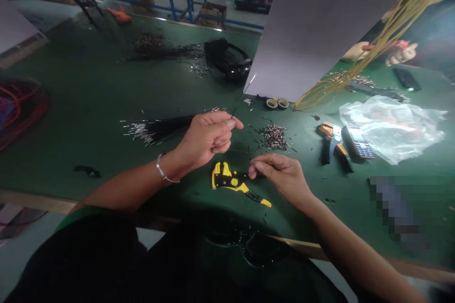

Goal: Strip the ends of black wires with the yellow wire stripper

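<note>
My left hand (211, 137) pinches a thin black wire (239, 102) between thumb and forefinger. The wire slants up to the right and ends in a pale tip. Lower and to the right, my right hand (280, 175) has its fingertips pressed together; what they hold, if anything, is too small to make out. Between and below the hands lies a yellow-and-black wire stripper (234, 181), touched by neither. A bundle of black wires (159, 128) with bare silvery ends runs behind my left hand. Just beyond my right hand is a pile of small metal terminals (274, 137).
Orange-and-black pliers (334, 144), a keypad phone (358, 142) and a clear plastic bag (394, 125) lie right. Tape rolls (277, 103) sit by a grey upright panel (316, 23) and yellow wires (377, 52). A black headset-like object (227, 59) is behind. Another person's hand (401, 53) shows far right.
</note>
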`<state>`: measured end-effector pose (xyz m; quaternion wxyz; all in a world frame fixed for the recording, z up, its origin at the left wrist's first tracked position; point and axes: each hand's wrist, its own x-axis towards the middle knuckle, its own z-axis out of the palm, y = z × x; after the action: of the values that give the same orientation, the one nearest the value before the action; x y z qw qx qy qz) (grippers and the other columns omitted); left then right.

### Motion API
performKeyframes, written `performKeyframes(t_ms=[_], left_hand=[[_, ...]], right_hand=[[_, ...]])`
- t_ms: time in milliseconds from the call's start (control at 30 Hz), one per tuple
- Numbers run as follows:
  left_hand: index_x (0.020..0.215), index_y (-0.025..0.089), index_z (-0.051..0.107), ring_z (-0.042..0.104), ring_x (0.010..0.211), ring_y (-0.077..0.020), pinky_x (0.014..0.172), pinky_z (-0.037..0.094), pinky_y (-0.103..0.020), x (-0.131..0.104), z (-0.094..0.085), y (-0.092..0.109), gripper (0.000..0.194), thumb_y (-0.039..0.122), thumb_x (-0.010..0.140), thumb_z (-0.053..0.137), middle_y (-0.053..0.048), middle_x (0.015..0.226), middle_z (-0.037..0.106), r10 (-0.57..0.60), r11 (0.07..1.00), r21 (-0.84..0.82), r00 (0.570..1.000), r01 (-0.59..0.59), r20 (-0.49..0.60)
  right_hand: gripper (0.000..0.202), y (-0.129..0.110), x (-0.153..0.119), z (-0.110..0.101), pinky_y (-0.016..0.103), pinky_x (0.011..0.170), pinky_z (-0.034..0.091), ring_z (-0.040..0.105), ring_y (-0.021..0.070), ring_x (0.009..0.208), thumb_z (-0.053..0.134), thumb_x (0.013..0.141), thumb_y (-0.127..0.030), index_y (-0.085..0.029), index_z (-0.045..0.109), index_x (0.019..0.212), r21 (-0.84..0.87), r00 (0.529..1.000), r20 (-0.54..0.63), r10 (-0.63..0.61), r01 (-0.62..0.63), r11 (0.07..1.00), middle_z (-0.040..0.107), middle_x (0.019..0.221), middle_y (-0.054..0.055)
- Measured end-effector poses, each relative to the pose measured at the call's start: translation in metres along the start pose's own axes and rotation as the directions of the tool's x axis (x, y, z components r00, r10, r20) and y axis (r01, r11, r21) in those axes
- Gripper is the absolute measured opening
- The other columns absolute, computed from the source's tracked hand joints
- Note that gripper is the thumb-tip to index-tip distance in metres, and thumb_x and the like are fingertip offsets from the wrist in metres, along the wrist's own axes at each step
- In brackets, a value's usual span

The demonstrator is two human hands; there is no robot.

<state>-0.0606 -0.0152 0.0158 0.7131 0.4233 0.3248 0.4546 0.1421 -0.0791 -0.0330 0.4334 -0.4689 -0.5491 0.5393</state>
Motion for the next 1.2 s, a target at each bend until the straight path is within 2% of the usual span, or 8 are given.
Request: performKeyframes(t_ms=[133,333,500,633,733,967,1200], left_hand=[[0.075,0.012,0.068,0.023,0.036,-0.0017,0.041,0.019,-0.019,-0.001,0.000,-0.002,0.010,0.019,0.081,0.064,0.010,0.040,0.029,-0.014,1.000,0.004,1.000,0.014,0.004],[0.077,0.012,0.067,0.023,0.037,-0.0021,0.040,0.019,-0.019,0.000,0.000,-0.002,0.008,0.019,0.081,0.064,0.010,0.041,0.029,-0.029,1.000,0.000,0.999,0.029,0.021],[0.076,0.012,0.067,0.022,0.036,-0.0017,0.040,0.017,-0.019,0.001,0.001,-0.006,0.010,0.021,0.080,0.065,0.010,0.040,0.029,-0.127,0.992,0.003,0.991,0.127,0.042],[0.078,0.011,0.068,0.022,0.037,-0.0015,0.039,0.016,-0.018,-0.002,0.003,-0.016,0.012,0.022,0.080,0.067,0.010,0.041,0.030,-0.281,0.959,0.052,0.953,0.277,0.114],[0.079,0.011,0.068,0.024,0.039,-0.0018,0.038,0.016,-0.018,-0.005,0.007,-0.022,0.014,0.025,0.078,0.070,0.009,0.044,0.032,-0.347,0.938,0.080,0.925,0.338,0.156],[0.070,0.012,0.062,0.026,0.037,-0.0009,0.038,0.014,-0.018,-0.010,0.011,-0.023,0.019,0.026,0.074,0.075,0.008,0.045,0.035,-0.337,0.941,0.067,0.933,0.331,0.126],[0.066,0.013,0.059,0.027,0.038,-0.0011,0.038,0.016,-0.018,-0.010,0.009,-0.027,0.022,0.026,0.076,0.073,0.008,0.044,0.036,-0.323,0.946,0.005,0.938,0.325,0.128]], right_hand=[[0.007,-0.004,0.000,0.000,0.031,0.063,0.054,0.066,0.0147,0.061,0.070,0.082,-0.027,-0.022,0.073,0.085,0.216,0.999,0.050,0.016,-0.027,0.976,0.071,0.068,0.001],[0.007,-0.010,0.001,0.005,0.029,0.060,0.053,0.066,0.0132,0.057,0.072,0.080,-0.027,-0.021,0.074,0.079,0.314,0.996,0.059,0.065,-0.080,0.946,0.072,0.067,0.001],[0.010,-0.009,0.001,0.007,0.029,0.059,0.053,0.065,0.0133,0.057,0.073,0.079,-0.030,-0.020,0.073,0.079,0.311,0.994,0.065,0.085,-0.101,0.945,0.071,0.066,0.001],[0.017,-0.009,0.002,0.008,0.028,0.056,0.052,0.062,0.0129,0.053,0.074,0.078,-0.034,-0.019,0.070,0.072,0.272,0.994,0.052,0.097,-0.107,0.956,0.070,0.063,0.001],[0.023,-0.010,0.005,0.011,0.027,0.052,0.051,0.060,0.0122,0.049,0.075,0.076,-0.038,-0.018,0.067,0.066,0.265,0.994,0.038,0.101,-0.108,0.958,0.068,0.058,0.000],[0.029,-0.009,0.009,0.017,0.023,0.046,0.046,0.055,0.0097,0.043,0.075,0.076,-0.038,-0.017,0.063,0.059,0.276,0.993,0.011,0.114,-0.113,0.955,0.064,0.052,-0.001],[0.030,-0.009,0.012,0.018,0.023,0.045,0.045,0.054,0.0098,0.042,0.074,0.076,-0.042,-0.017,0.065,0.063,0.279,0.990,0.002,0.140,-0.135,0.951,0.063,0.051,-0.001]])
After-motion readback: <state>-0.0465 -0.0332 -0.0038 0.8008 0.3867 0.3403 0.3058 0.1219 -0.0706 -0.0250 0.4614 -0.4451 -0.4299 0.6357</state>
